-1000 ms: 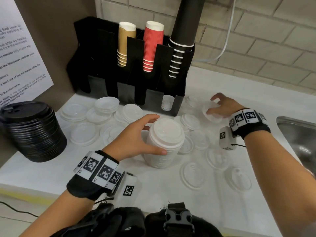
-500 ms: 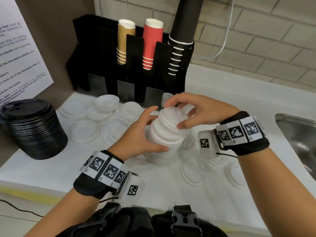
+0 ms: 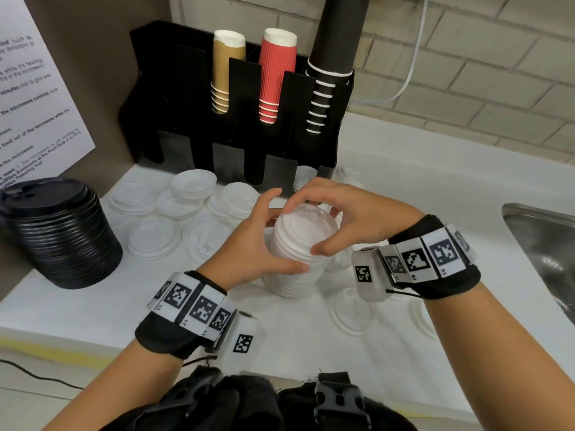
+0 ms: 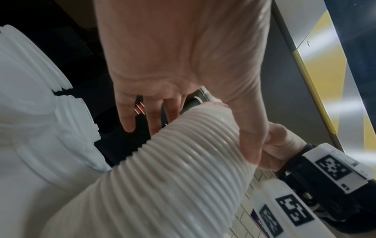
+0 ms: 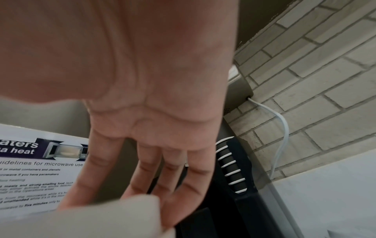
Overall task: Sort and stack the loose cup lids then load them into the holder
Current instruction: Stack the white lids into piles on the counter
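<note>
One holder [image 3: 236,126], three cup stacks, one black lid stack [image 3: 59,234], two hands.

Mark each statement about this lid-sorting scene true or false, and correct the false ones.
1. The left hand grips the side of the white lid stack. True.
2. The right hand rests flat on the counter. False: its fingers curl round the top lid of the stack.
3. The black lid stack stands left of the white stack. True.
4. The holder has red cups in its leftmost slot. False: the red cups sit between the tan cups and the black cups.
5. Loose white lids lie on the counter. True.
</note>
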### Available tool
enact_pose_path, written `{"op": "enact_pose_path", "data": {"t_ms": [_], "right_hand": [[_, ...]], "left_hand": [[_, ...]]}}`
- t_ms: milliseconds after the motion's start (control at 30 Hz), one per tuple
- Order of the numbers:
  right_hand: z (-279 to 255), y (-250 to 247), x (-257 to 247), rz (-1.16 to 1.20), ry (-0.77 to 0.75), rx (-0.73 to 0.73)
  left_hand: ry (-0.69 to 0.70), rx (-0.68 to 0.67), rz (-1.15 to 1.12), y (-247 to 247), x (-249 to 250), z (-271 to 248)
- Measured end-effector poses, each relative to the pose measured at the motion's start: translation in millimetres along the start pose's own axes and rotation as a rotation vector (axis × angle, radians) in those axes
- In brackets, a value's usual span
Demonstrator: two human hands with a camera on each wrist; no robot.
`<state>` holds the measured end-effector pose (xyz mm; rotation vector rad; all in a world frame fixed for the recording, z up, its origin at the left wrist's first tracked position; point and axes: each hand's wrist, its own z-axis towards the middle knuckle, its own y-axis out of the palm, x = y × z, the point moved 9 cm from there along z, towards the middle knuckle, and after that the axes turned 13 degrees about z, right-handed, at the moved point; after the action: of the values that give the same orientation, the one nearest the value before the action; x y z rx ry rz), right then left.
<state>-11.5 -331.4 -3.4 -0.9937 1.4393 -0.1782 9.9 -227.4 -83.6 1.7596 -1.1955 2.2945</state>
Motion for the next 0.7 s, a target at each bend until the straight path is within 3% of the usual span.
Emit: {"op": "enact_pose_path", "data": {"t_ms": [300,367,433,500,533,633,700], "right_hand": [[-1.3,0.9,3.5,0.019,0.006,-0.020],[0.9,-22.9,16.0,0.125,-0.017,0.101],[4.6,-65.9,48.8,0.237,0.024,0.388],[9.4,-104.5,98.2,0.195,0.196,0.629],[15.5,-115.4,122.9,0.124,0.321,0.646],[35.0,-119.8,187.3,-0.179,0.701,0.420],[41.6,-117.4,206.3,-0.322,0.808,0.353]], "left_hand": [[0.023,-0.009,-0.013,0.0,5.1,-0.5],[0.049,-0.013,-0.025,-0.9,9.1,-1.4],[0.056,-0.014,-0.034,-2.2,12.5,-2.5],[0.060,-0.024,-0.028,-3.0,15.5,-2.6],[0.056,-0.026,-0.023,-3.7,15.9,-2.6],[0.048,-0.027,-0.007,-6.3,14.6,-1.4],[0.049,-0.032,0.014,-7.3,13.8,-1.1]]}}
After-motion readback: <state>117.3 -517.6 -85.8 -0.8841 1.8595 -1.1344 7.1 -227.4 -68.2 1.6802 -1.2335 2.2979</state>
